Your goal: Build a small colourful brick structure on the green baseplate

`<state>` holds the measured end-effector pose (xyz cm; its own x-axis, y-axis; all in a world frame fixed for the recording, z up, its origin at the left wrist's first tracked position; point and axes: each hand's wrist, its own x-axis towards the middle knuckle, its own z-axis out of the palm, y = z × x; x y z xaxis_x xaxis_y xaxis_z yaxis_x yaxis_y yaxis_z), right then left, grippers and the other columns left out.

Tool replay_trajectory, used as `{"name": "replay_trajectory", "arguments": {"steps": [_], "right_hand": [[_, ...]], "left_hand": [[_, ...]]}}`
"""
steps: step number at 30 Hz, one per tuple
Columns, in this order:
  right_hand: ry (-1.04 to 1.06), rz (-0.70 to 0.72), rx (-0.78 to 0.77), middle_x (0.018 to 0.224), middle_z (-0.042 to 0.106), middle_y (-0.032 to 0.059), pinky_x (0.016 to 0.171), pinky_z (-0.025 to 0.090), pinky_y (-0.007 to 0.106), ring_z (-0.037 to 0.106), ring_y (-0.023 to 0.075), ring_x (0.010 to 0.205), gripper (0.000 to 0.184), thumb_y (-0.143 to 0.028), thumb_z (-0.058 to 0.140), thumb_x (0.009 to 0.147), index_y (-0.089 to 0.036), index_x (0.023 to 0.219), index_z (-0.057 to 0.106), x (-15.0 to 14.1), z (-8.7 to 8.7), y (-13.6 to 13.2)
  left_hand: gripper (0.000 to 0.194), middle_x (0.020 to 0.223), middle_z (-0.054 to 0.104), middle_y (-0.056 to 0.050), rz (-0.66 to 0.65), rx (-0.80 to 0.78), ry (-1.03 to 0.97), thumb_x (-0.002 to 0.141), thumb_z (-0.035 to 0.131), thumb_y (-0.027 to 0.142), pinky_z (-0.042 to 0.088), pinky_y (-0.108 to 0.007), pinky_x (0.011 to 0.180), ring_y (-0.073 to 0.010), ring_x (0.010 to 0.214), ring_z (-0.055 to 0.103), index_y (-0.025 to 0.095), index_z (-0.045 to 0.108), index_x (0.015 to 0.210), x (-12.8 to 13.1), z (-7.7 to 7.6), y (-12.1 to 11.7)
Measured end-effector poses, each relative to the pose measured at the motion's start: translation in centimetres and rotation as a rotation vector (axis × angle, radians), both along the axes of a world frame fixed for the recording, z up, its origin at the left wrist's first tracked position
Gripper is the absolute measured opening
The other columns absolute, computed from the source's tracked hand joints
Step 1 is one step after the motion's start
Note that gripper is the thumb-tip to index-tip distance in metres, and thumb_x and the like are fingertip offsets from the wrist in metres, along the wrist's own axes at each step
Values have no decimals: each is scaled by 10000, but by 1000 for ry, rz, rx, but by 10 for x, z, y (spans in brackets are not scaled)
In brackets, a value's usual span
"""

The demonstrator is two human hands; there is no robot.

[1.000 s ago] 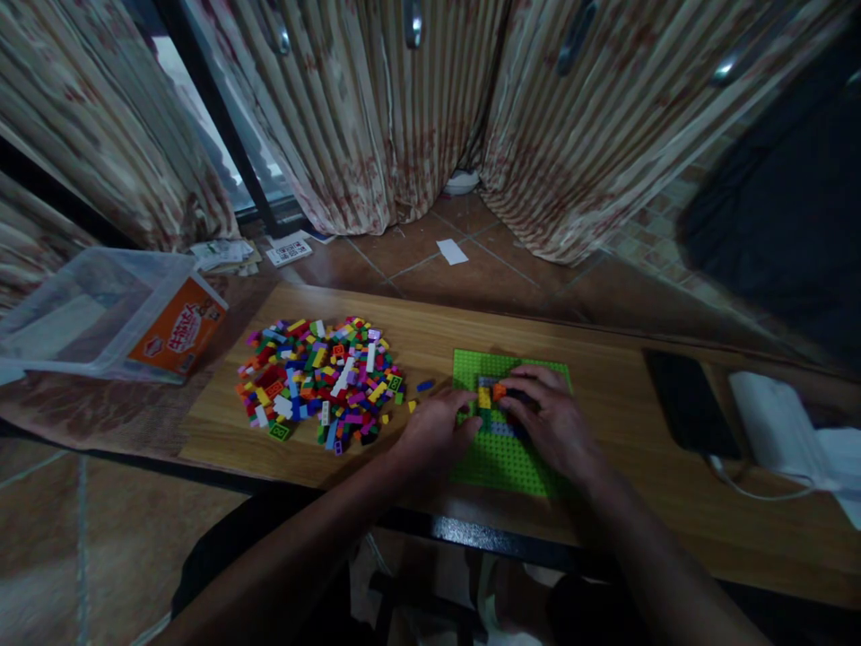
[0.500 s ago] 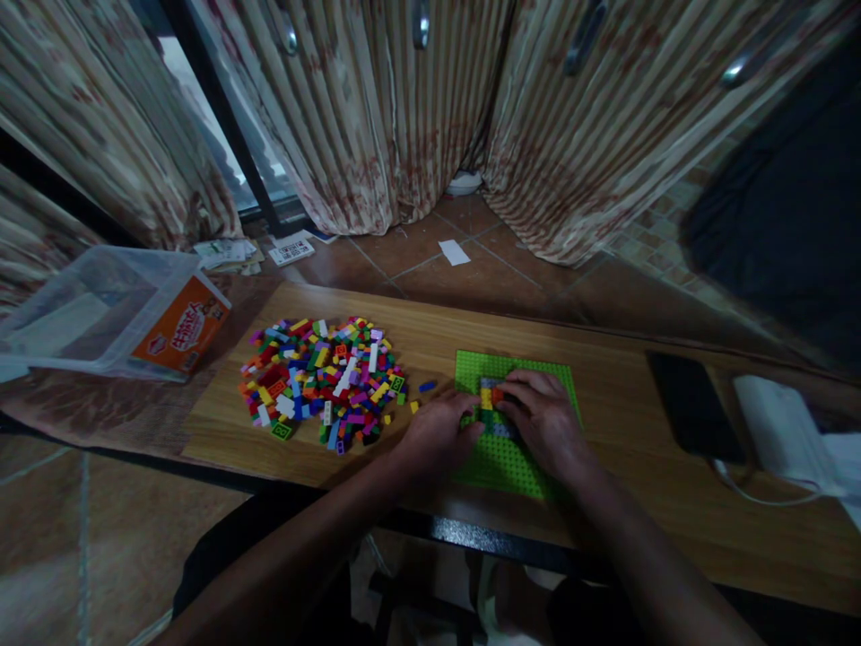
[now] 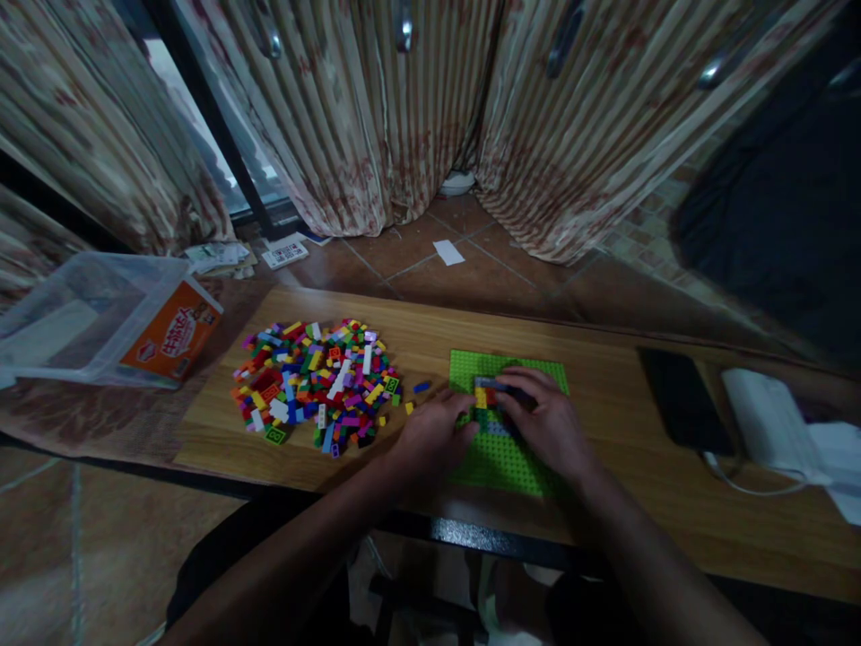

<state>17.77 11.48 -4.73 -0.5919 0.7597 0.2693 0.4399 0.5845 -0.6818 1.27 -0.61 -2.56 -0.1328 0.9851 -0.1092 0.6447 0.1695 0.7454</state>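
Place: home, judging by furnishings; which room, cannot tell. Landmark: table [image 3: 619,467], wood-topped. Beyond table: curtains [image 3: 323,135], floor-length, striped and floral; window [image 3: 202,117], dark frame, beyond table's left end. Around table: floor [image 3: 511,278], brown tile; single white sheet [image 3: 448,252] on it, beyond table. On table, right part: phone [image 3: 686,399], dark, white cable [image 3: 753,491] beside it. On table, left part: toy bricks [image 3: 316,381], heaped, many colours. At table's left end: tub [image 3: 158,287], clear plastic, orange label [image 3: 176,334].

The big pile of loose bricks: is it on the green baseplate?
No, the pile lies on the wooden tabletop, to the left of the green baseplate.
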Motion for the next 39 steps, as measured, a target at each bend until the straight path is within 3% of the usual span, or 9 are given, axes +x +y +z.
{"name": "replay_trajectory", "arguments": {"steps": [5,10,14,32,39], "right_hand": [[75,-50,-67,1096,675,72,988,449,453,603,236,1069,178,-345,586,858,-245,934,713,-3,-1,1],[106,-93,-107,1027,674,63,965,448,444,613,235,1016,117,-308,601,808,-245,816,699,-10,-6,1],[144,-108,-139,992,671,56,954,445,439,613,231,986,97,-301,617,782,-247,797,695,-12,-7,2],[224,-118,-219,975,671,45,940,439,419,617,224,959,86,-312,648,751,-244,744,700,-14,-12,2],[163,-171,-274,978,691,42,934,452,436,622,231,935,183,-332,639,745,-235,888,699,-14,-14,3]], "left_hand": [[394,1184,629,-91,-41,31,129,908,546,251,507,-357,941,-223,1064,627,173,560,1294,5,1,-1],[481,1187,604,-87,-83,41,332,953,512,399,561,-358,806,-238,1010,641,241,462,1404,16,-3,-1],[499,1206,580,-100,-88,93,433,953,509,422,569,-365,793,-242,1005,633,231,447,1410,23,-10,1],[515,1198,574,-104,-90,57,541,941,527,443,575,-372,758,-252,987,614,193,444,1383,33,-6,0],[494,1187,589,-122,-86,28,580,966,477,427,575,-371,706,-264,960,627,169,447,1386,36,-3,1]]}}
